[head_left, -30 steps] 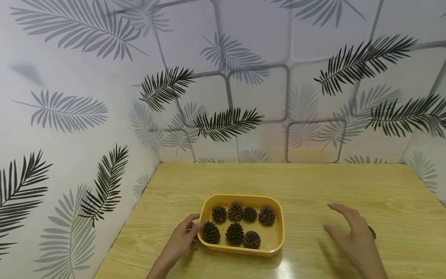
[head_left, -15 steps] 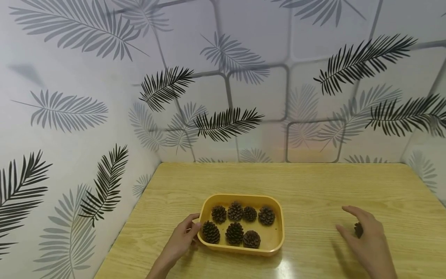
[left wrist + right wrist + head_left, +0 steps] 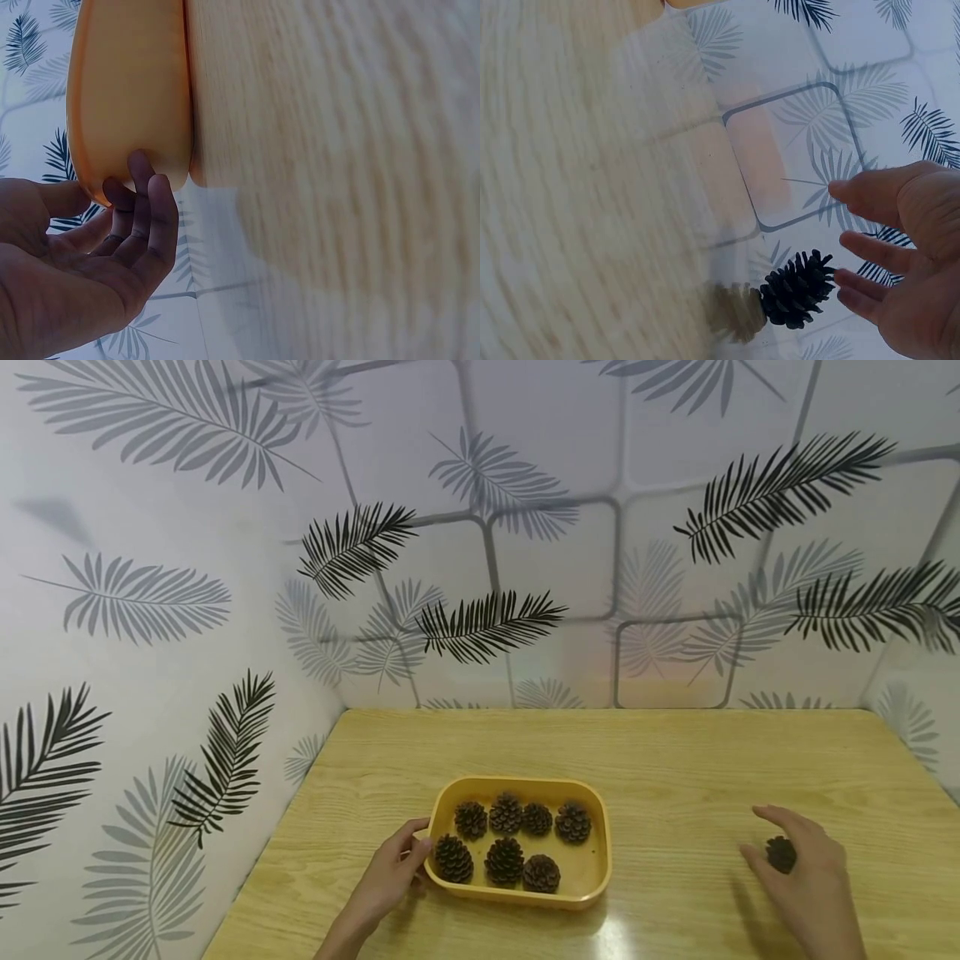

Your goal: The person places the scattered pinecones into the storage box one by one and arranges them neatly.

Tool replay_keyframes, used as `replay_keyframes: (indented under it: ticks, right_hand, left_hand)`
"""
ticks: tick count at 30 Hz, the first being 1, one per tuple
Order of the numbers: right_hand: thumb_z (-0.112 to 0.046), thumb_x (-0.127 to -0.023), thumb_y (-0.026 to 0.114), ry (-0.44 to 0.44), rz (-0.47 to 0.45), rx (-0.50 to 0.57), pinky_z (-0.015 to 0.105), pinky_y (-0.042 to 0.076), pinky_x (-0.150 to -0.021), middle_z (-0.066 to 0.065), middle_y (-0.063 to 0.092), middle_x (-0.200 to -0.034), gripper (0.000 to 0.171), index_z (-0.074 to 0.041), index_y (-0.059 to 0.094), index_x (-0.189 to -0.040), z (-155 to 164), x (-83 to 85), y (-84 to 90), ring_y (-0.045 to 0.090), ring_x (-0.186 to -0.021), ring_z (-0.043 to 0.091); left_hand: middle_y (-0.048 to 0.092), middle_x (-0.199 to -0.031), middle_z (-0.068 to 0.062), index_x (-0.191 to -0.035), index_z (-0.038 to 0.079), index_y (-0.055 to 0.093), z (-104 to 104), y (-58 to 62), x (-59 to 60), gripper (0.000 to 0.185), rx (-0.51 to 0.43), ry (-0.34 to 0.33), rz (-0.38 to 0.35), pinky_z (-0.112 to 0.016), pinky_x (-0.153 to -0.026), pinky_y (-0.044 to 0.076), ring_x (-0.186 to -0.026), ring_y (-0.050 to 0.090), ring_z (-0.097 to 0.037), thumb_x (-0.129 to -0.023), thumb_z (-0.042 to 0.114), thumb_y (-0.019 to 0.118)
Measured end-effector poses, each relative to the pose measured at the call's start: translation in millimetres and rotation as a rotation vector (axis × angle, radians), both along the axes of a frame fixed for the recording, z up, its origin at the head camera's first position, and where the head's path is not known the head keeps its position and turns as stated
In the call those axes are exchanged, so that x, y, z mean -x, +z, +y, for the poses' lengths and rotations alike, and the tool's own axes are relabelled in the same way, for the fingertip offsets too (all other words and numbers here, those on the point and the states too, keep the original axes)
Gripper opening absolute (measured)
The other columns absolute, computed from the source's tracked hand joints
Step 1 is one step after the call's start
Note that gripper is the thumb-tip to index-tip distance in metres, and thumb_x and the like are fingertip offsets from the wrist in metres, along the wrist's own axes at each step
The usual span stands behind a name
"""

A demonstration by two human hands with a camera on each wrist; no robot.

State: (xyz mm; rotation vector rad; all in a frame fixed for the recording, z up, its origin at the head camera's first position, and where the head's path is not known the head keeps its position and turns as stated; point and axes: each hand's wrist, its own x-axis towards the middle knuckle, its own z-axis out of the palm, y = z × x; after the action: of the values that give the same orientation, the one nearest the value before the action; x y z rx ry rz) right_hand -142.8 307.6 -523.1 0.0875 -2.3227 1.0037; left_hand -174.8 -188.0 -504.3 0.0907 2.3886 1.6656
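Note:
A yellow tray (image 3: 592, 881) with several brown pine cones (image 3: 505, 861) in it sits on the table. My left hand (image 3: 390, 870) grips the tray's left end, thumb at the rim and fingers against the outer wall; the left wrist view shows the fingertips (image 3: 140, 161) on that wall. To the right of the tray, a single pine cone (image 3: 781, 854) stands on the table. My right hand (image 3: 813, 881) is beside this cone, thumb and fingers spread apart, holding nothing. From the right wrist, the cone (image 3: 797, 289) shows just off the fingertips.
The light wood table (image 3: 675, 752) has a glossy surface that reflects the wall. Behind it and along its left side stand walls (image 3: 555, 560) patterned with grey and black leaves.
My right hand has moved to the right, and the lone pine cone, first mostly hidden behind it, now shows between thumb and fingers. The left hand and the tray have stayed put.

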Motion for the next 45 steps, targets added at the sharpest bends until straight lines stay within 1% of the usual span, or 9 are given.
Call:
replay_keyframes:
  ticks: [2, 3, 5, 8, 15, 22, 26, 34, 45]
  right_hand:
    - [0.016, -0.076, 0.081, -0.023, -0.039, -0.006, 0.071, 0.03, -0.111, 0.039, 0.059, -0.123, 0.052, 0.01, 0.063, -0.124, 2.8, -1.1, -1.2, 0.05, -0.113, 0.055]
    - [0.015, -0.078, 0.08, -0.034, -0.068, -0.012, 0.079, 0.027, -0.103, 0.041, 0.057, -0.124, 0.05, 0.011, 0.062, -0.124, 4.2, -1.6, -1.8, 0.049, -0.114, 0.057]
    - [0.012, -0.082, 0.078, -0.054, -0.127, -0.029, 0.08, 0.026, -0.099, 0.044, 0.054, -0.124, 0.047, 0.013, 0.06, -0.125, 7.3, -2.5, -3.9, 0.046, -0.114, 0.059]
    - [0.007, -0.086, 0.075, -0.074, -0.205, -0.044, 0.081, 0.024, -0.099, 0.047, 0.051, -0.126, 0.044, 0.015, 0.057, -0.126, 10.5, -2.8, -7.1, 0.044, -0.115, 0.06]
    - [0.0, -0.092, 0.071, -0.071, -0.308, -0.052, 0.083, 0.022, -0.103, 0.049, 0.047, -0.13, 0.044, 0.017, 0.054, -0.129, 14.7, 0.4, -10.7, 0.043, -0.117, 0.062]
    - [0.003, -0.089, 0.073, -0.076, -0.368, -0.072, 0.082, 0.034, -0.095, 0.05, 0.05, -0.126, 0.046, 0.016, 0.055, -0.13, 17.4, 2.5, -8.8, 0.046, -0.112, 0.069]
    - [0.008, -0.087, 0.073, -0.058, -0.366, -0.092, 0.081, 0.041, -0.089, 0.049, 0.053, -0.124, 0.045, 0.015, 0.056, -0.128, 20.4, 2.5, -10.1, 0.046, -0.112, 0.072]
    - [0.011, -0.085, 0.074, -0.046, -0.28, -0.084, 0.078, 0.045, -0.084, 0.047, 0.057, -0.119, 0.041, 0.013, 0.061, -0.124, 17.9, -0.1, -12.2, 0.052, -0.11, 0.069]
    - [0.007, -0.09, 0.072, -0.041, -0.314, -0.07, 0.077, 0.049, -0.08, 0.045, 0.056, -0.124, 0.041, 0.011, 0.061, -0.129, 7.6, 0.3, 1.8, 0.056, -0.108, 0.066]
  left_hand:
    - [0.055, -0.091, -0.009, -0.152, 0.001, 0.048, -0.5, -0.6, 0.6, 0.044, -0.003, 0.001, -0.001, -0.044, -0.066, 0.062, -0.079, 0.068, -0.031, -0.112, 0.02, 0.051]
    - [0.055, -0.091, -0.009, -0.152, 0.001, 0.048, -0.7, -0.8, 0.9, 0.044, -0.003, 0.002, -0.001, -0.044, -0.066, 0.062, -0.079, 0.068, -0.031, -0.112, 0.02, 0.051]
    - [0.055, -0.091, -0.009, -0.152, 0.001, 0.047, -1.0, -1.3, 1.1, 0.045, 0.0, 0.002, 0.0, -0.044, -0.066, 0.062, -0.079, 0.068, -0.031, -0.112, 0.02, 0.051]
    - [0.055, -0.091, -0.009, -0.152, 0.001, 0.047, -1.1, -1.2, 0.9, 0.045, 0.002, 0.002, -0.002, -0.044, -0.066, 0.062, -0.079, 0.068, -0.031, -0.112, 0.02, 0.051]
    - [0.055, -0.091, -0.009, -0.153, 0.0, 0.046, -0.2, 0.5, -0.1, 0.046, 0.004, 0.0, 0.004, -0.046, -0.066, 0.062, -0.079, 0.068, -0.033, -0.112, 0.021, 0.051]
    - [0.055, -0.091, -0.009, -0.152, 0.001, 0.047, 0.5, 1.6, -0.5, 0.045, 0.006, 0.0, 0.005, -0.047, -0.065, 0.062, -0.076, 0.068, -0.034, -0.112, 0.02, 0.051]
    - [0.055, -0.09, -0.009, -0.151, 0.002, 0.049, 1.1, 2.2, -0.6, 0.043, 0.009, 0.001, 0.01, -0.046, -0.065, 0.062, -0.076, 0.068, -0.033, -0.112, 0.02, 0.051]
    - [0.053, -0.089, -0.008, -0.151, 0.001, 0.049, 1.7, 2.3, -1.5, 0.043, 0.007, 0.007, 0.005, -0.046, -0.065, 0.062, -0.077, 0.067, -0.031, -0.112, 0.018, 0.051]
    - [0.054, -0.09, -0.009, -0.152, 0.001, 0.048, 1.0, 0.6, -0.9, 0.044, 0.008, 0.005, 0.006, -0.045, -0.065, 0.062, -0.077, 0.068, -0.032, -0.112, 0.02, 0.051]
